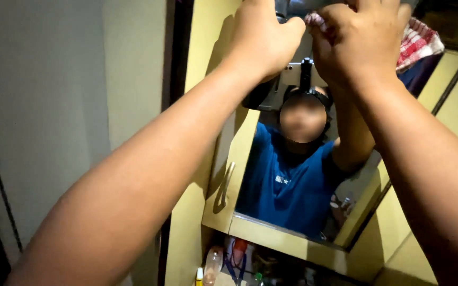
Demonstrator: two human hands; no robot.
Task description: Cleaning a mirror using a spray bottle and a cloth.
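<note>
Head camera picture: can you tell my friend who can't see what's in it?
Two bare hands, the left hand and right hand, reach up to the top of a mirror on a yellow cabinet. The right hand presses a red checked cloth against it.

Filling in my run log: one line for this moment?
left hand raised at mirror top | right hand grips red checked cloth

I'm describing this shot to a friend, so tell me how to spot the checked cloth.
Start at the mirror on the yellow cabinet. At the top, by the right hand, hangs the checked cloth. It is the only red-and-white patterned thing there.
</note>
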